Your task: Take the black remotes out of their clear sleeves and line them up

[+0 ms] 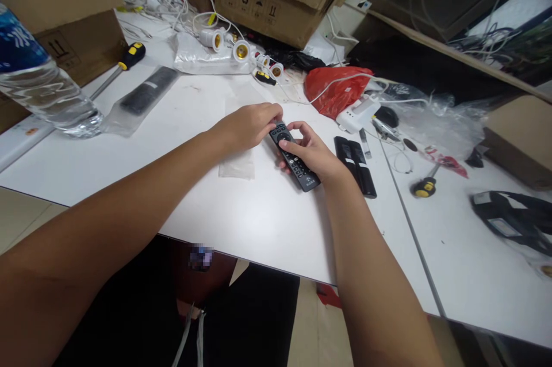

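Note:
A black remote control (297, 167) lies tilted in my right hand (313, 151), buttons up, with the thumb on the upper keys and the fingers curled beneath. My left hand (254, 124) is closed at the remote's top end, fingertips pinched against its edge; what lies under them is hidden. Below the left hand a flat translucent plastic sleeve (237, 165) rests on the white table (259, 223). Two black remote controls (356, 167) lie side by side to the right of my right wrist. Another dark remote in a clear sleeve (149, 91) lies to the left.
A water bottle (47, 85) and a yellow-black screwdriver (131, 56) are at left. Cardboard boxes (276, 4), lamp sockets (241, 50) and cables fill the back. A red bag (334, 88), a power strip (359, 114) and another screwdriver (425, 187) lie on the right.

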Action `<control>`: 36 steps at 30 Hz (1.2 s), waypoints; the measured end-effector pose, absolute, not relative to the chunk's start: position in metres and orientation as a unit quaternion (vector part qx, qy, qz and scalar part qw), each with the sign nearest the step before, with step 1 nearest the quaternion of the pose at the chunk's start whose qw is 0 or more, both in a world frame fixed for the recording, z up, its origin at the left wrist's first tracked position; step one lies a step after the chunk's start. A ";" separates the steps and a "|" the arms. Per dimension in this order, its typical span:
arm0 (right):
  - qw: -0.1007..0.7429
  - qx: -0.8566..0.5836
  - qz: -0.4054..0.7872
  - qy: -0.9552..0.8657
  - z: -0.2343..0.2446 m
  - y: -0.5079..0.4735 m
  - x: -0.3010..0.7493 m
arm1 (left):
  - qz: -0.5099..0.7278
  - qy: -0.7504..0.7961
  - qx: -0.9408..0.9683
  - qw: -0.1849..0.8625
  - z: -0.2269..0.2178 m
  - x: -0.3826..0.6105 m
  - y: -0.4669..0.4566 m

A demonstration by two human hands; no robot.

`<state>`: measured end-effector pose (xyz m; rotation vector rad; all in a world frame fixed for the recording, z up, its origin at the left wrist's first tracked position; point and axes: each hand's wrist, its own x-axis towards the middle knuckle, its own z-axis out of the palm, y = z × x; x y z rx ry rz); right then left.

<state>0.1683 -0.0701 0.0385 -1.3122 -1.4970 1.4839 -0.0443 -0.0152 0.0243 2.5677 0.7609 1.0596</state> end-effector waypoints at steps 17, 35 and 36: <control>0.304 -0.513 0.569 -0.567 0.039 -0.071 0.168 | 0.419 0.326 0.835 0.144 0.017 -0.039 -0.013; 0.444 -0.499 0.521 -0.532 0.032 -0.066 0.166 | 0.541 0.414 0.489 0.545 0.021 -0.037 -0.003; 0.447 -0.491 0.521 -0.536 0.034 -0.067 0.164 | 0.521 0.393 0.457 0.604 0.021 -0.037 -0.001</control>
